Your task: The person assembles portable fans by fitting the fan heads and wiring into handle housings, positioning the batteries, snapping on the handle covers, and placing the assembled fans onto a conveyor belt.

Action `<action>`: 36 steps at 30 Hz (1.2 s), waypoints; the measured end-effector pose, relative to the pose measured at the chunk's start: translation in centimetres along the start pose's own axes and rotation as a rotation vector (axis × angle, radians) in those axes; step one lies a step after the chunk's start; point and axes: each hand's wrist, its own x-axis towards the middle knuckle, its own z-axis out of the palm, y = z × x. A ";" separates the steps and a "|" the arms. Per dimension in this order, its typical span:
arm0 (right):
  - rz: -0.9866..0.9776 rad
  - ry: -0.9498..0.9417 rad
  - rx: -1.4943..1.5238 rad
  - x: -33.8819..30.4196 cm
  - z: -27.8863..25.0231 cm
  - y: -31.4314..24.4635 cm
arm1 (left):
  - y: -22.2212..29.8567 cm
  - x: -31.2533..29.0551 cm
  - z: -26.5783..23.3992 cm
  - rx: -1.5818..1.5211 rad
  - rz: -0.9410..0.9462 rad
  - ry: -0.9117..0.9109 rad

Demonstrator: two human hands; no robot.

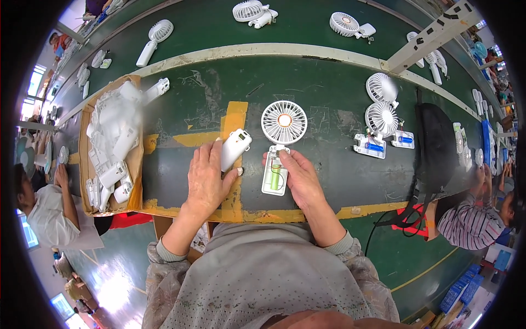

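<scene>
The right hand [302, 176] is at the near right side of the fan [284, 122], with a battery [275, 176] in its handle. Left of the fan are a casing [235, 149] and the left hand [207, 178]; farther left, a box [137, 189] with parts [112, 131] in it. Right of the fan, two other fans [382, 119] lie on the table [342, 183]; farther right, a bag [438, 142].

Grey speckled top [263, 263]; mottled sleeves [171, 282]; ribbed grey cuffs [169, 251].

On the right of my worktop [339, 183] I see a black bag [435, 142], its straps [405, 216] hanging over the near edge. Yellow tape [274, 215] runs along that edge. A white post [430, 37] stands at the far edge, toward the right
</scene>
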 end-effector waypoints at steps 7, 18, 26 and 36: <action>-0.048 -0.015 0.017 0.5 -0.6 0.7 | 4.3 0.8 0.9 -0.408 0.296 -0.041; 0.001 -0.065 -0.009 0.1 -0.9 0.2 | 3.8 0.9 2.6 -0.429 0.170 -0.055; -0.071 -0.159 -0.056 -0.5 -0.8 0.1 | 3.7 1.0 2.8 -0.565 0.038 -0.038; -0.069 -0.118 -0.071 -0.4 -0.6 0.3 | 0.0 1.3 -0.1 -0.076 0.021 0.005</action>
